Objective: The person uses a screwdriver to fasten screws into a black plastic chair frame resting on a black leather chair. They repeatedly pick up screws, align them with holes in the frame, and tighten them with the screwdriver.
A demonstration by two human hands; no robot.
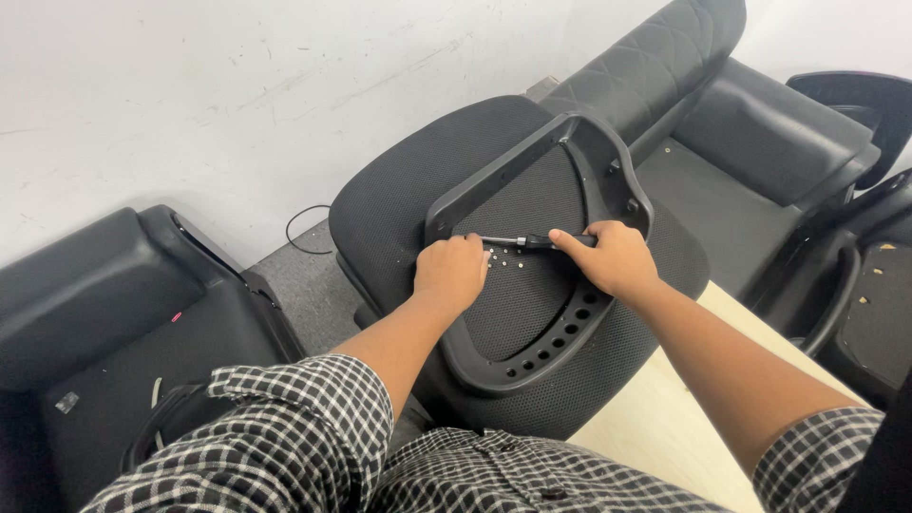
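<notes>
Right hand (616, 258): its grip is closing around the black handle of a screwdriver (532, 242), shaft pointing left.
Left hand (450, 272): fingers are curling loosely at the shaft's tip, pinching something too small to tell.
Armrest frame (494, 176): is lying on the black mesh seat cushion (399, 199), between both hands.
Screws (503, 255): are lying loose on the cushion, just beside the left hand.

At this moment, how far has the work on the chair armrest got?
Done: the armrest frame lies on the mesh seat. In hand: the right hand holds a screwdriver, tip toward the left hand at the frame's edge. Left: small screws lie loose on the seat; whether any is driven cannot be told.
</notes>
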